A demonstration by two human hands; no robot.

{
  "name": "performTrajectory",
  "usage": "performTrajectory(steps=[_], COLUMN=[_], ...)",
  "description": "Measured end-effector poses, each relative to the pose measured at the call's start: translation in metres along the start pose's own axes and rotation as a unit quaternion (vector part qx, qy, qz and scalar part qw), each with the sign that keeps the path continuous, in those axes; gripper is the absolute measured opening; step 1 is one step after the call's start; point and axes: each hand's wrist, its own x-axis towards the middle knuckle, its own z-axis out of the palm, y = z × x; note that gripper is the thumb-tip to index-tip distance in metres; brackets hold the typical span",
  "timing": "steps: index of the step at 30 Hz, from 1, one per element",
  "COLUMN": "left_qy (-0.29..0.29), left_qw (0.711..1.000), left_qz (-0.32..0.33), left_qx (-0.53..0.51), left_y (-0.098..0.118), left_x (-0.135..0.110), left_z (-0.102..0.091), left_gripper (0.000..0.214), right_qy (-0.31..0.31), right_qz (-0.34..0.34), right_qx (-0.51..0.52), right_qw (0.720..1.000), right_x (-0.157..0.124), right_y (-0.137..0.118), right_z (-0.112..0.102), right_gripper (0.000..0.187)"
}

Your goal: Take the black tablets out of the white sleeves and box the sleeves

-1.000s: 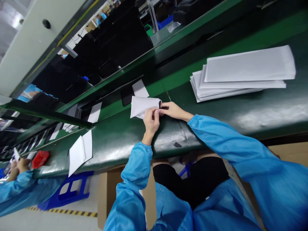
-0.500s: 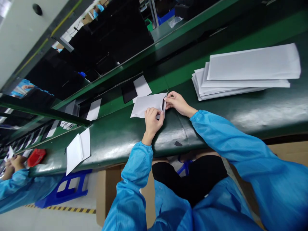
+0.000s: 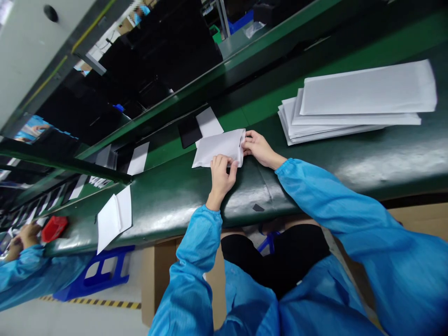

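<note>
A white paper sleeve [image 3: 217,147] lies on the green bench in front of me, its opening facing right. My left hand [image 3: 222,175] grips its lower edge near the right corner, thumb and fingers bent around it. At the sleeve's right end, my right hand [image 3: 258,148] pinches the flap between thumb and fingers. Just behind the sleeve lie a black flat panel [image 3: 189,132] and a white sheet [image 3: 209,121], partly covered by it. What the sleeve contains is hidden now.
A stack of white sleeves [image 3: 364,93] sits to the right on the green bench [image 3: 315,163]. Farther left are folded white papers [image 3: 114,219] and a red tray [image 3: 54,228] beside a co-worker's hands [image 3: 26,238]. A small dark scrap [image 3: 258,207] lies near the front edge.
The dark gap at the sleeve's right end has closed, and the flap there now lies over it. The sleeve has shifted slightly up and right; both hands stay on it.
</note>
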Motion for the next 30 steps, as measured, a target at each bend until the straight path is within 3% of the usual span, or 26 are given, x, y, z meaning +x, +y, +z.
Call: performTrajectory(steps=[2,6,12,18,22,30], left_qy=[-0.015,-0.044,-0.055,-0.05,-0.039,-0.011], left_qw=[1.0,0.993,0.994,0.994,0.99,0.973], left_qz=[-0.02,-0.1,-0.092,-0.089,-0.127,-0.227], left_qx=[0.013,0.055,0.014,0.027,0.038,0.05], left_y=[-0.007,-0.038,-0.084,-0.085,-0.082,-0.079], left_x=[-0.001,0.001,0.006,0.004,0.004,0.008], left_z=[-0.002,-0.009,-0.02,-0.016,-0.017,-0.016], left_gripper=[0.029,0.06,0.048,0.048,0.05,0.052], right_qy=[0.047,0.12,0.087,0.063,0.066,0.092], right_qz=[-0.019,-0.043,-0.014,-0.029,-0.022,-0.051], right_qx=[-0.005,-0.035,-0.051,-0.1,-0.107,0.056], right_qw=[0.999,0.991,0.995,0.993,0.992,0.993], right_x=[0.003,0.006,-0.003,-0.013,-0.012,-0.007], right_y=[0.005,0.01,-0.004,-0.013,-0.012,-0.016], right_z=[-0.005,-0.017,-0.015,-0.007,-0.008,-0.016], right_gripper=[0.044,0.043,0.029,0.046,0.043,0.037])
